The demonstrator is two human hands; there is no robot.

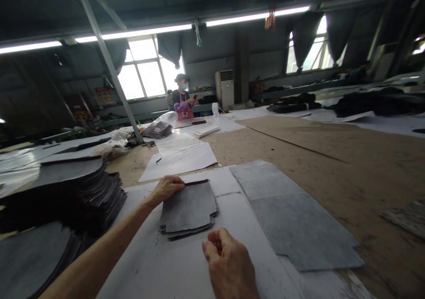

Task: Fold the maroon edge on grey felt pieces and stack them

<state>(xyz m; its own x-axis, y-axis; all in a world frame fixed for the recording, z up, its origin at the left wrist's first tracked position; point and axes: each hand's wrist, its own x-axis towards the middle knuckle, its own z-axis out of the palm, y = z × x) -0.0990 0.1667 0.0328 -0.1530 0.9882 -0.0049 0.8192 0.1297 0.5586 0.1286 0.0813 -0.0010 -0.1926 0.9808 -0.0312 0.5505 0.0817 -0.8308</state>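
Note:
A small stack of grey fabric pieces [189, 208], with notched near corners and a dark maroon strip along its far edge, lies on white paper in front of me. My left hand [168, 188] reaches over from the left, its fingers closed at the stack's far left corner. Close to the near right corner, apart from the stack, is my right hand [229, 263], its fingers curled in toward the thumb. Whatever those fingers may hold is hidden. To the right lies a larger grey fabric sheet [292, 219] with a cut-out corner.
Tall piles of dark-edged grey pieces [73, 170] stand at the left. White paper sheets [182, 159] and a plastic-wrapped bundle [159, 128] lie farther back. A slanted metal pole [109, 64] rises beyond the piles. Across the table stands a person in a pink apron [183, 106].

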